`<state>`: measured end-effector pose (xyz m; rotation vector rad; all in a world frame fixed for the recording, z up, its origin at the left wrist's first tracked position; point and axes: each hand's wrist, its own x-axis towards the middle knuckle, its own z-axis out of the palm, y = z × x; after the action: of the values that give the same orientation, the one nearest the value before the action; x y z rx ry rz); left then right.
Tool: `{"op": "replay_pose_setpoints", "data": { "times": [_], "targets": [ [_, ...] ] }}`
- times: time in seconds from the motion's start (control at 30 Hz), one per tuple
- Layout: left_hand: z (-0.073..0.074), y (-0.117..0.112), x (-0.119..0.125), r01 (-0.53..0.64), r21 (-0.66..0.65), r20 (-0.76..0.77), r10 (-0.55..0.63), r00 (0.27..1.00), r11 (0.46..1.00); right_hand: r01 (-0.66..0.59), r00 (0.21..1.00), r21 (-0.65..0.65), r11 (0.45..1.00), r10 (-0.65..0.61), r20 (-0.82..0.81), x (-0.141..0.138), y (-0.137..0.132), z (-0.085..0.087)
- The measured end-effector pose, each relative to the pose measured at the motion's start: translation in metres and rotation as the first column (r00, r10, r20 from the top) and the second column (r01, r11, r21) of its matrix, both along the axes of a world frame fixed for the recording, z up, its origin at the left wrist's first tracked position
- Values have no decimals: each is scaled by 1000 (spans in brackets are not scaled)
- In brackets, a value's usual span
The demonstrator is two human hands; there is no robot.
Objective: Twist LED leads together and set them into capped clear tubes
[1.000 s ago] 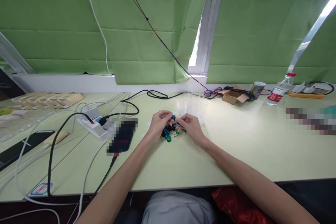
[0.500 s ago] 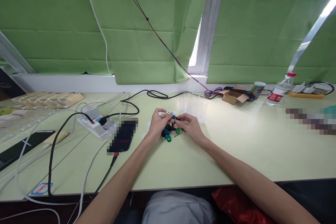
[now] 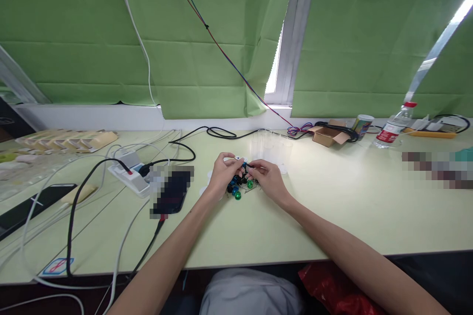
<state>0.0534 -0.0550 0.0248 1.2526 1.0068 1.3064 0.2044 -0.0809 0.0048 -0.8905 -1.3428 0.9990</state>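
My left hand (image 3: 221, 173) and my right hand (image 3: 268, 177) meet over a small pile of green, blue and black round parts (image 3: 238, 188) on the pale green table (image 3: 332, 216). The left fingers pinch a small white and blue piece (image 3: 238, 159) above the pile. The right fingers are pinched on a thin dark part that touches that piece; it is too small to name. Both hands are closed.
A dark phone (image 3: 172, 192) with a cable lies left of the hands, beside a white power strip (image 3: 127, 173) and several cables. Clear plastic cups (image 3: 268, 147) stand behind the hands. A cardboard box (image 3: 327, 134), a can (image 3: 362, 124) and a water bottle (image 3: 393, 128) sit far right.
The left hand's fingers have lifted a little and a small white and blue piece now shows at their tips. The right hand has shifted slightly toward it.
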Motion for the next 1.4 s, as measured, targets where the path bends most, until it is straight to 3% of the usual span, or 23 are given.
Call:
{"op": "replay_pose_setpoints", "data": {
  "times": [0.83,1.1,1.4],
  "targets": [
    [2,-2,1,23,7,-48,-22,999,1000,-3,1000,53,999,2,21,-1,0,-3],
    [12,-9,3,30,18,-54,-29,998,999,51,995,65,997,-57,82,0,-4,1],
    [7,-4,1,48,37,-74,-45,996,998,109,979,118,987,-128,161,1,-4,1]
  ]
}}
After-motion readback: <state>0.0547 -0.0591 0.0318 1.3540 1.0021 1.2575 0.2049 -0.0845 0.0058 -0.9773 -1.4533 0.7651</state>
